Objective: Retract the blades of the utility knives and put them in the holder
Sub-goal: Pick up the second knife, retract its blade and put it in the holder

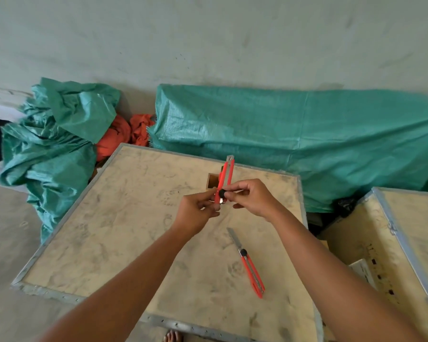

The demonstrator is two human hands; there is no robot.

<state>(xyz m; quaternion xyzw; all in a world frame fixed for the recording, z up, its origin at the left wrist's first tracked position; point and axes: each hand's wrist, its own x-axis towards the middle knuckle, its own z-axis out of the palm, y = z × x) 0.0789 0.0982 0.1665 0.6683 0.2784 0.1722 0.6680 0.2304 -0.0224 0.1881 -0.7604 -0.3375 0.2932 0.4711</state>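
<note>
I hold a red utility knife [225,176] upright over the wooden crate top [124,230]. My left hand [198,213] grips its lower end. My right hand [253,197] pinches it at the black slider knob, low on the handle. Only a short grey tip shows at the knife's top end. Just behind the knife stands a small square wooden holder [212,180], open at the top. A second red utility knife [251,270] lies flat on the crate nearer to me, on the right, with its long grey blade extended and pointing away from me.
Green tarpaulin covers bundles behind the crate [307,134] and at the left [57,134], with orange cloth [124,134] between them. A second open wooden crate [391,243] stands at the right. A bare foot [173,336] shows at the near edge.
</note>
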